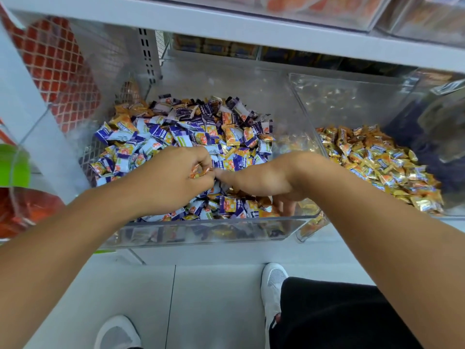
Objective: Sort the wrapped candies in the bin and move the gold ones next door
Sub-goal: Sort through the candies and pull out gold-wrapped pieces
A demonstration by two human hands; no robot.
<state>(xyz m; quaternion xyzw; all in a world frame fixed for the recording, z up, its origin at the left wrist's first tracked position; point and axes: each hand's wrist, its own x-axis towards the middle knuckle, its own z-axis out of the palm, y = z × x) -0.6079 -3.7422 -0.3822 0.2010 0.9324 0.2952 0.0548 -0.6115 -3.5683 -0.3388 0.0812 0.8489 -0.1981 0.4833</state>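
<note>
A clear plastic bin (201, 233) on the shelf holds a heap of purple-and-white wrapped candies (186, 132) with gold ones mixed in. My left hand (173, 175) hovers over the heap, fingers curled round some gold candies (198, 171). My right hand (261, 180) reaches down into the front of the same bin, thumb pointing toward the left hand, fingers buried among the candies near the front wall. To the right, a second clear bin (307, 114) holds a pile of gold candies (377, 162).
A grey shelf board (251, 23) hangs low over both bins. At left stand a mesh panel with red goods (57, 69) and a green object (12, 162). Below are the pale floor and my white shoes (273, 280).
</note>
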